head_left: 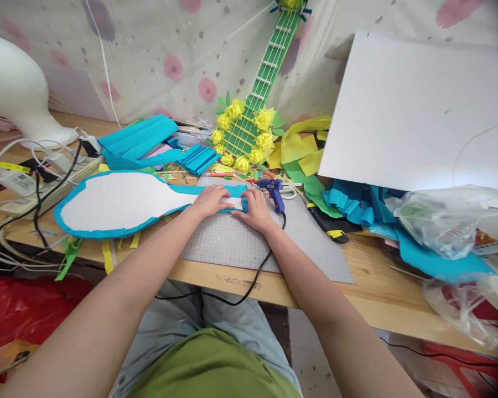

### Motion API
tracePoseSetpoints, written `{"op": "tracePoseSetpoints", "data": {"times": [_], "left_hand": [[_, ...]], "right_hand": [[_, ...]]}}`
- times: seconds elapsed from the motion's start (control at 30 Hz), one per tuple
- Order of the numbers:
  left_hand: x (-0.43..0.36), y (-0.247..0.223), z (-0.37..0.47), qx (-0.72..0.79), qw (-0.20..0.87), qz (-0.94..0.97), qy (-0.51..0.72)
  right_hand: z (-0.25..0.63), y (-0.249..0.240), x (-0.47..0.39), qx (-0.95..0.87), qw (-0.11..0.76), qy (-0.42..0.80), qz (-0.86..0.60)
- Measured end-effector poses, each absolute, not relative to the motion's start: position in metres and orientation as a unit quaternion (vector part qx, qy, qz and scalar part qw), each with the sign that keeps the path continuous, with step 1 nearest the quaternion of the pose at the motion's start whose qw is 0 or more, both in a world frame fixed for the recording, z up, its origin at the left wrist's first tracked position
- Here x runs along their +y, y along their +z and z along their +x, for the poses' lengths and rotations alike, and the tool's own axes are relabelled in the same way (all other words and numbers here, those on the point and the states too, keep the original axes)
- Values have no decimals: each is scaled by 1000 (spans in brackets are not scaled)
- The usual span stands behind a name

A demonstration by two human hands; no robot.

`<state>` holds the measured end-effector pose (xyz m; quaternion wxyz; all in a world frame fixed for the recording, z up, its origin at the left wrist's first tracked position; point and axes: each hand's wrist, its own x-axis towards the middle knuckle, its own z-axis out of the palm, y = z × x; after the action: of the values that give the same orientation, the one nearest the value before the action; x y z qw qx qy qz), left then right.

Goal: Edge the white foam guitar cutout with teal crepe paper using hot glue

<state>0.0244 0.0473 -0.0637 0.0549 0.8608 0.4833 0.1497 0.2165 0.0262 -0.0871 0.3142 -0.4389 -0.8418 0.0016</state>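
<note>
A white guitar-shaped cutout (116, 200) lies flat on the table, its long neck pointing right. Blue crepe paper (103, 229) is folded over its edge all round, and a wider blue strip shows along the far side of the neck. My left hand (211, 201) is closed over the neck, fingers across it and thumb along the near side. At the neck's tip, my right hand (255, 209) pinches the end with its blue paper. The fingertips of both hands are partly hidden. Just right of my right hand lies a blue hot glue gun (274, 193).
A green paper guitar (269, 72) with yellow flowers leans at the back. A grey cutting mat (228, 243) lies under the neck. Blue crepe paper (141, 141), a power strip (20, 204) and a foam head (14, 88) are left; a white board (415, 110) and plastic bag (448, 221) right.
</note>
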Motion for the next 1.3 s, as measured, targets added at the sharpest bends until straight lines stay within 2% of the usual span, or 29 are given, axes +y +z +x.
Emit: {"op": "tracePoseSetpoints", "data": {"times": [0.87, 1.3], "left_hand": [[41, -62, 27, 500, 67, 848, 166], [35, -54, 31, 504, 45, 851, 139]], "right_hand": [[214, -93, 29, -834, 325, 39, -443], [211, -88, 21, -855, 288, 7, -431]]}}
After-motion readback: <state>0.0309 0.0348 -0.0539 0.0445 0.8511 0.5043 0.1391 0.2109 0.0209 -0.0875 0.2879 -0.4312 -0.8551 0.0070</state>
